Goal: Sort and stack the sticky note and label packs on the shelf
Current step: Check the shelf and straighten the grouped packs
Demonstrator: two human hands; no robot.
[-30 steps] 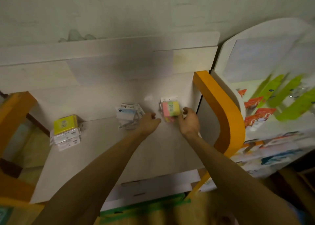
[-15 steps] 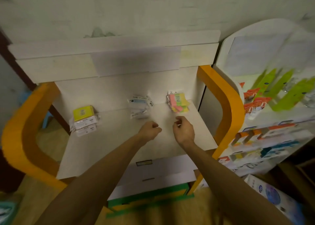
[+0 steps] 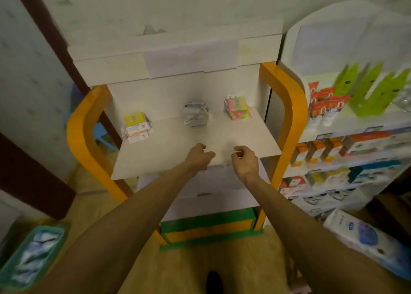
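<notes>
Three stacks stand along the back of the white shelf [image 3: 169, 155]. At the left is a pile of label packs with a yellow pack [image 3: 135, 125] on top. A stack of white and blue packs [image 3: 195, 115] sits in the middle. Pink, green and yellow sticky note packs [image 3: 238, 107] are piled at the right. My left hand [image 3: 199, 156] and my right hand [image 3: 245, 159] hover over the shelf's front edge, fingers loosely curled, holding nothing, well short of the stacks.
Orange curved side frames [image 3: 289, 106] flank the shelf. A white rack [image 3: 347, 124] of boxed goods and green packs stands to the right. A teal basket [image 3: 33, 251] sits on the floor at lower left, a white package [image 3: 364, 240] at lower right.
Both hands have drawn back from the stacks to the shelf's front edge; the right hand has let go of the sticky note pile. The view has pulled away from the shelf.
</notes>
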